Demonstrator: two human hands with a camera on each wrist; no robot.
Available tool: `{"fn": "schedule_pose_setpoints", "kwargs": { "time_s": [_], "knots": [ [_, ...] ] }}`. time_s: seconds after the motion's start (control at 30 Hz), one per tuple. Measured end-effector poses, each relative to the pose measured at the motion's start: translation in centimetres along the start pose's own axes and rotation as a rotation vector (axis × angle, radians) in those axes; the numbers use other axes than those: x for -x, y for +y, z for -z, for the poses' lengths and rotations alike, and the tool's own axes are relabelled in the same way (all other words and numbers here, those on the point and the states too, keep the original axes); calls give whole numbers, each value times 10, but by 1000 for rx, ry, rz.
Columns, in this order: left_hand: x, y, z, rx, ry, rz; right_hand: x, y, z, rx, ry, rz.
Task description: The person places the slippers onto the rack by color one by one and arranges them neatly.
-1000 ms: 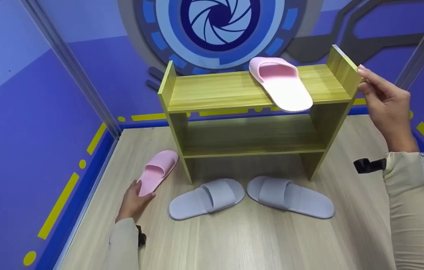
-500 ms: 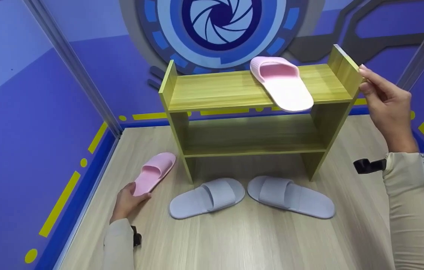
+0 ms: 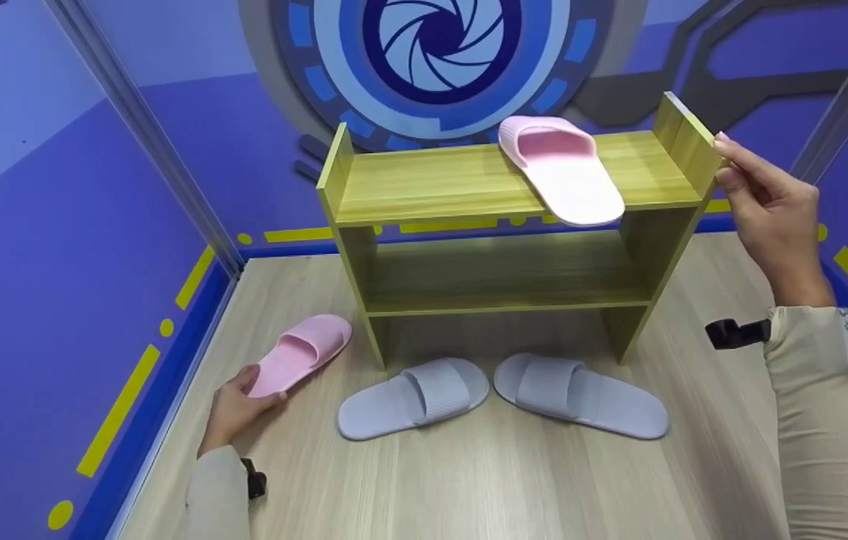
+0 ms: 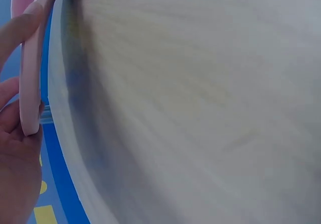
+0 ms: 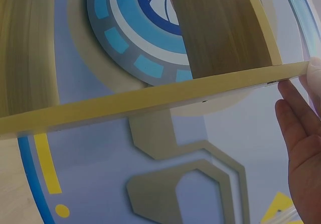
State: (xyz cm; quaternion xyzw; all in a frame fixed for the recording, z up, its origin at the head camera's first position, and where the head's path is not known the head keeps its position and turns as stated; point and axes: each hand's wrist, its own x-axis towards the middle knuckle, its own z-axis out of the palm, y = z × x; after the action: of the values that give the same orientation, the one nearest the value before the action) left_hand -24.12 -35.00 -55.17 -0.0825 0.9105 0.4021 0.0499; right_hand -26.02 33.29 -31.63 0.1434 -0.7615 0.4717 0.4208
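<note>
My left hand (image 3: 236, 409) grips a pink slipper (image 3: 285, 366) by its heel end, left of the shoe rack (image 3: 431, 180). In the left wrist view the thumb and fingers lie on opposite sides of the slipper's sole (image 4: 31, 83), and its strap is cut off at the top. My right hand (image 3: 780, 217) pinches the upper edge of the rack's right side panel (image 3: 686, 150). From the right wrist, that panel (image 5: 150, 93) runs across to the fingers. A second pink slipper (image 3: 581, 187) lies on the top shelf, its heel jutting past the front edge.
Two grey slippers, a left one (image 3: 386, 405) and a right one (image 3: 622, 405), lie on the wooden floor (image 3: 468, 487) before the rack, toes almost meeting. Blue patterned walls (image 3: 169, 135) enclose the back and sides.
My left hand has drawn the pink slipper a little toward me and to the left, and the slipper has turned slightly. The right hand stays on the rack.
</note>
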Motion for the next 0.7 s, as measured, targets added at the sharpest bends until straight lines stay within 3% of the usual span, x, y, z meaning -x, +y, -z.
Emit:
{"fn": "schedule_pose_setpoints", "kwargs": {
  "time_s": [0.7],
  "knots": [
    [15,6,38,-2,-116,-9,0,0,1,3,-6,-32]
  ]
}}
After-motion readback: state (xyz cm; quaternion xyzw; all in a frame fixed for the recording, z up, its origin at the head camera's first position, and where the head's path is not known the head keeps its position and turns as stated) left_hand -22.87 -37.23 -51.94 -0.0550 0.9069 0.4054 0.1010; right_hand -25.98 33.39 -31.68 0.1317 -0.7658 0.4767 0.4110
